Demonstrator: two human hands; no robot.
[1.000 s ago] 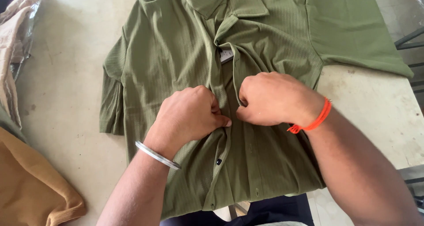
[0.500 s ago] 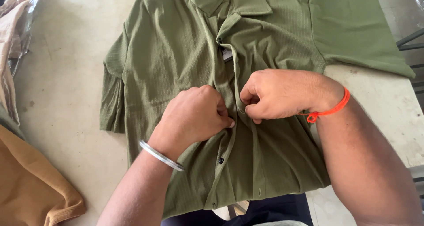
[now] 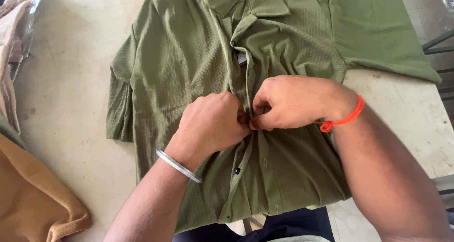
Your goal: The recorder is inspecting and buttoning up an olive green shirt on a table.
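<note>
An olive-green short-sleeved shirt (image 3: 189,72) lies face up on a pale work table (image 3: 71,95), collar toward the top of the frame, hem at the bottom centre, filling most of the middle of the pic.

Both hands meet at the shirt's button placket (image 3: 246,152), approx. mid-frame. The left hand (image 3: 213,124) comes up from the lower centre w/ fingers curled in tight, tips pinching the placket edge — a silver bangle (image 3: 178,165) sits on that wrist. The right hand (image 3: 293,102) comes in from the lower right, fingers bunched together and thumb pressed down on the same spot of fabric; an orange thread band (image 3: 343,119) circles its wrist. The fingertips of the two hands touch (what exactly sits between them, button or hole, is hidden by the knuckles).

Below the hands the placket hangs partly open, w/ one dark button (image 3: 237,170) showing just under the left hand. Above them, a small label (image 3: 241,57) shows inside the open neck.

A tan garment (image 3: 33,199) lies at the lower left of the frame, and pale cloth in clear plastic (image 3: 16,29) at the upper left — both well apart from the shirt.
</note>
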